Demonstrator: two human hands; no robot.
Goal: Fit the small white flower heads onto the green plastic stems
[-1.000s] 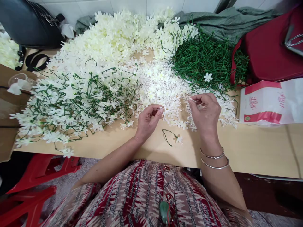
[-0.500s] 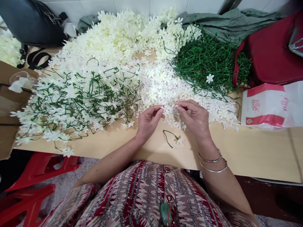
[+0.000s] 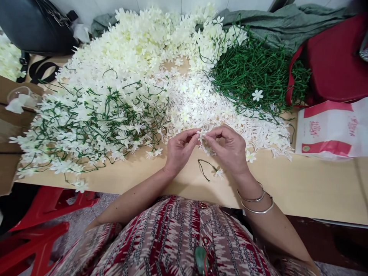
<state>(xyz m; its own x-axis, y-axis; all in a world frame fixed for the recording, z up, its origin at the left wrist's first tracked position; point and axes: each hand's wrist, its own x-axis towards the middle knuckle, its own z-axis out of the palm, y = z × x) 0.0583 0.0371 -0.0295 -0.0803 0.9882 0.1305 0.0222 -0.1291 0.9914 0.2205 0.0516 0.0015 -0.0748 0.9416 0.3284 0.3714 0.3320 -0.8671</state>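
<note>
Above the near edge of the white heap, my left hand [image 3: 179, 151] pinches a small white artificial flower [image 3: 201, 134] between thumb and fingertips. My right hand [image 3: 228, 147], also closed in a pinch, meets it at the same flower from the right; fingertips hide most of it. On the table just below my hands lies a bent green stem [image 3: 203, 168] with a white flower [image 3: 219, 173] at one end. Behind the hands spreads a pile of loose white petals and thin white stamens [image 3: 198, 103]. Green stems with white flowers fitted [image 3: 106, 122] lie heaped to the left.
A mound of bare green stems [image 3: 258, 73] sits at the back right, beside a red bag [image 3: 339, 61] and a white and red paper bag [image 3: 326, 128]. A black bag [image 3: 43, 28] and a cardboard box [image 3: 10, 126] stand left. Red stools [image 3: 43, 245] are below.
My right hand has moved left, closing the gap until its fingertips meet those of my left hand at the flower. My left hand has hardly moved. The view has shifted slightly.
</note>
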